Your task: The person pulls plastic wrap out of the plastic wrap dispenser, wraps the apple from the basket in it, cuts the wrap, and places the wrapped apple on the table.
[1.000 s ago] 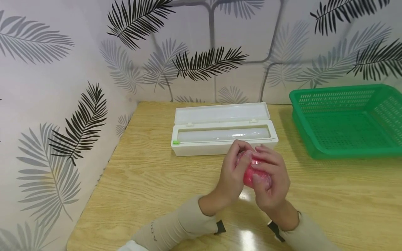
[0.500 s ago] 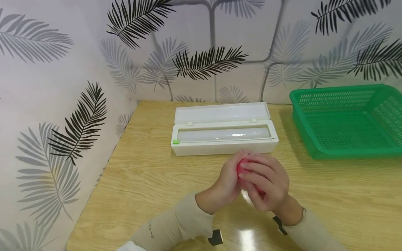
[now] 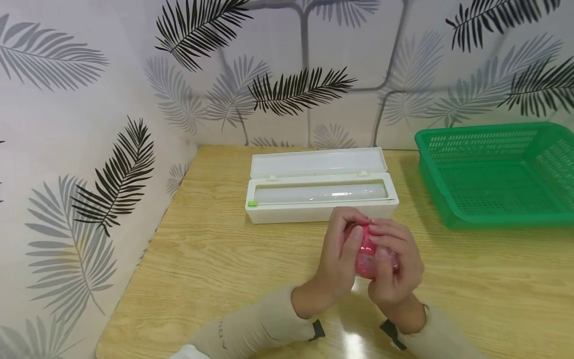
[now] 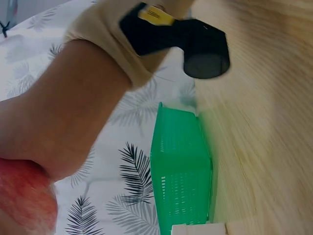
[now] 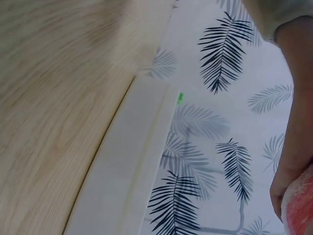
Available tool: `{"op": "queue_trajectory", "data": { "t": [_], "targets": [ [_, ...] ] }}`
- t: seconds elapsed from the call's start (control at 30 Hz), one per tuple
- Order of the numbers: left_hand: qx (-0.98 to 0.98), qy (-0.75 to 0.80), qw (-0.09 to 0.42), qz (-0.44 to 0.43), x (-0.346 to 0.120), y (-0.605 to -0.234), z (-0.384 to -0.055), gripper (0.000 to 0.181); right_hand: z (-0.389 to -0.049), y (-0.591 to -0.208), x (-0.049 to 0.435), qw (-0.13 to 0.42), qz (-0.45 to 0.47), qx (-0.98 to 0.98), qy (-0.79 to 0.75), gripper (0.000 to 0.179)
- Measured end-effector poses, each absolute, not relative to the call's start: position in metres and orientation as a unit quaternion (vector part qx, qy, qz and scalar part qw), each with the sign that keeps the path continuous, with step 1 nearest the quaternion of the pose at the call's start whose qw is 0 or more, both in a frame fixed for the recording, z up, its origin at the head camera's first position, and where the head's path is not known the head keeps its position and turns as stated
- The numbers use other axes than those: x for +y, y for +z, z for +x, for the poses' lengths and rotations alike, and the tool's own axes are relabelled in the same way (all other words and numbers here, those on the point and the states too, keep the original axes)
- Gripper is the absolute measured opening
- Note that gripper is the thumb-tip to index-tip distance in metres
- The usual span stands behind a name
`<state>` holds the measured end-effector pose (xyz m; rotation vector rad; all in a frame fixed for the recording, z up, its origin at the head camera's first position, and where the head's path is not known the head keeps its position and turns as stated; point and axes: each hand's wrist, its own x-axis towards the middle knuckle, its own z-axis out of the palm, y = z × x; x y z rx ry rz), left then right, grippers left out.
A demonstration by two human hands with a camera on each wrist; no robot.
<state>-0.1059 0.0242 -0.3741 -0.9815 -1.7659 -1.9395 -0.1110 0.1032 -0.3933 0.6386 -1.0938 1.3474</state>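
Both hands meet above the table in the head view, around a pinkish-red rounded thing (image 3: 366, 259) with a shiny clear film over it. From the left side my left hand (image 3: 337, 257) grips it, thumb lying on top. Curled fingers of my right hand (image 3: 399, 264) hold it from the other side, the thumb pressed on its near face. White streaks show on the red thing (image 4: 24, 198) in the left wrist view, where a wrist hides part of it. Only a piece of the red thing (image 5: 299, 203) enters the right wrist view. Its exact kind cannot be told.
Behind the hands stands a white cling film dispenser (image 3: 314, 214), its lid (image 3: 318, 162) raised and a film roll (image 3: 320, 193) inside. A small green slider (image 3: 252, 203) sits at its left end. To the right is a green basket (image 3: 441, 197). Patterned wall covering backs the table (image 3: 202, 249).
The right hand's fingers, spread over the red thing half a second ago, have shifted and now show more of it. Both hands sit slightly further right; the dispenser and basket stay put.
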Motion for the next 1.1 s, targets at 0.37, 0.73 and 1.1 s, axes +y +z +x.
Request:
{"op": "queue_trajectory", "data": {
  "t": [0.37,0.73,1.1],
  "targets": [
    [-0.641,-0.526,0.368,-0.420,0.027,-0.392,-0.116,0.027,-0.098,-0.389,0.103,0.488,0.234,-0.428,0.724,0.018],
    [-0.626,-0.609,0.314,-0.372,0.024,-0.364,-0.104,0.006,-0.101,-0.393,0.105,0.488,0.277,-0.498,0.661,0.017],
    [-0.574,-0.785,0.019,-0.232,0.020,-0.371,-0.107,0.016,-0.109,-0.378,0.104,0.615,0.368,-0.505,0.480,0.034]
  ]
}}
